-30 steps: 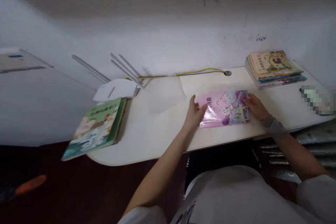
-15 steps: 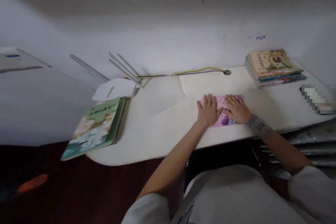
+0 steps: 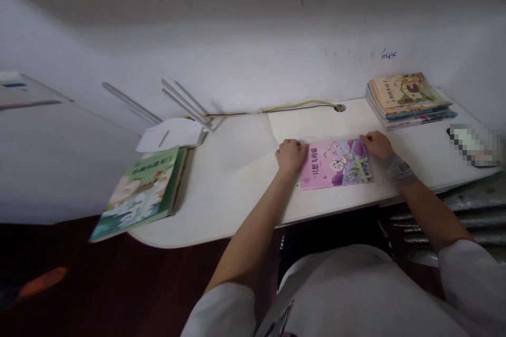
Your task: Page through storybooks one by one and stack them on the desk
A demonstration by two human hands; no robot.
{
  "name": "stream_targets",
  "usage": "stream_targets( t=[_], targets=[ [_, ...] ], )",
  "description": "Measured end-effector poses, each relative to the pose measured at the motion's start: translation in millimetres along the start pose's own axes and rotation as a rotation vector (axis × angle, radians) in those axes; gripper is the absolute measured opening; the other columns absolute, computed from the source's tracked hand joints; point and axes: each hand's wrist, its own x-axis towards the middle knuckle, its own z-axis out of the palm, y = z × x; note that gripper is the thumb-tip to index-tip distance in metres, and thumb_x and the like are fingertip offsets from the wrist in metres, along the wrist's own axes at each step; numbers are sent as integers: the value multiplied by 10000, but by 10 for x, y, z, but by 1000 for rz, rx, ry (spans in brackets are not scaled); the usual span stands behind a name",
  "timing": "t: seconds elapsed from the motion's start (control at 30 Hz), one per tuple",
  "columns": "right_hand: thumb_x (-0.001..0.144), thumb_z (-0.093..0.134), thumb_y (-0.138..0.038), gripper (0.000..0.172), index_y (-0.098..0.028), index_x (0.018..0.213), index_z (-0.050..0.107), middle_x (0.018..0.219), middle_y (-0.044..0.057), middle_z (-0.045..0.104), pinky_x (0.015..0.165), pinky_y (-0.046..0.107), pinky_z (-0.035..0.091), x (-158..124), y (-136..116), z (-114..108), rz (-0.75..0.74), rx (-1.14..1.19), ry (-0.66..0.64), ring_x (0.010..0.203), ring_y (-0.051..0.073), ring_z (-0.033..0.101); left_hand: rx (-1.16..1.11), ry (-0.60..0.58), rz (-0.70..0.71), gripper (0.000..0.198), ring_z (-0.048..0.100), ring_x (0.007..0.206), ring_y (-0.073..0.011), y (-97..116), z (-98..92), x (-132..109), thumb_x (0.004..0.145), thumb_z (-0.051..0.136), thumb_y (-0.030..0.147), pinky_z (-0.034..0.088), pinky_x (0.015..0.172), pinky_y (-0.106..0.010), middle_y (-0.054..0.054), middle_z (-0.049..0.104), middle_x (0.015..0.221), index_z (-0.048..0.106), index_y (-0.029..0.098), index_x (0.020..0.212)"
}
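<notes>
A pink picture book (image 3: 336,163) lies face up on the white desk (image 3: 237,195), its cover showing a white cat and purple shapes. At its upper left edge, my left hand (image 3: 291,155) is closed, with curled fingers gripping the border. My right hand (image 3: 377,145), with a grey band on the wrist, pinches the upper right corner between thumb and fingers. The fingertips of both hands are partly hidden.
A stack of books (image 3: 411,97) stands at the back right, near a phone (image 3: 474,145). On the left, a green picture book (image 3: 138,187) overhangs the desk edge beside a white router (image 3: 169,134). A yellow cable (image 3: 292,105) runs along the wall.
My hands have moved apart from lying flat on the pink book's cover to its left and right edges, and their fingers have closed. The cover is now uncovered.
</notes>
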Motion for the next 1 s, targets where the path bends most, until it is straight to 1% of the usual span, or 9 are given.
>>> stream_targets(
  t=[0.1,0.23,0.43,0.6,0.7,0.77,0.87,0.93,1.0],
  targets=[
    [852,516,-404,297,-182,705,649,749,56,685,626,265,386,137,-90,14,12,47,-77,722,179,598,-105,-28,-88,311,583,1063,-320,39,-22,128,828,493,391,422,855,-429,-156,659,1116,666,176,971],
    [837,534,-281,150,-172,819,636,855,71,691,649,263,391,166,-207,36,11,25,-52,774,185,598,-132,-27,-91,214,626,967,-270,42,6,168,836,488,325,408,813,-376,-104,698,1028,625,212,956],
    [923,403,-225,223,-129,1052,557,979,152,645,689,302,385,91,-442,147,-32,-265,65,864,242,597,135,62,50,246,616,967,-300,61,67,118,893,376,239,353,852,-422,-148,700,952,585,175,1005],
    [919,330,-126,251,-91,1056,537,1009,193,616,764,330,389,125,-565,234,-84,-321,60,929,268,574,204,54,51,303,593,1015,-316,60,51,122,903,337,202,349,878,-444,-188,679,995,555,132,1103],
    [900,318,-88,259,-86,1046,532,987,193,616,789,341,389,146,-565,256,-110,-292,78,925,266,562,184,101,71,398,534,1140,-332,170,71,56,901,322,167,309,971,-494,-237,627,1128,492,88,1252],
    [890,320,-80,256,-87,1043,525,973,185,619,790,342,388,153,-554,269,-124,-261,87,913,262,559,156,129,163,483,400,1299,-341,305,119,-39,914,307,191,212,1062,-539,-259,495,1339,388,67,1374],
    [888,328,-92,254,-91,1064,512,974,179,624,787,342,389,161,-534,286,-123,-215,93,907,260,561,127,33,289,582,201,1414,-345,505,238,-212,948,285,347,115,1113,-568,-233,286,1507,283,47,1447],
    [890,337,-104,267,-90,1099,501,999,181,628,785,340,394,170,-505,282,-114,-186,87,918,261,567,116,-48,302,658,185,1415,-370,575,321,-311,945,278,466,120,1108,-587,-240,278,1509,304,32,1438],
    [887,351,-116,288,-94,1138,491,1021,173,635,776,334,401,183,-457,248,-107,-163,68,925,259,575,121,-59,307,708,189,1408,-395,584,387,-380,933,276,528,112,1104,-600,-242,284,1506,327,26,1430]
  ],
)
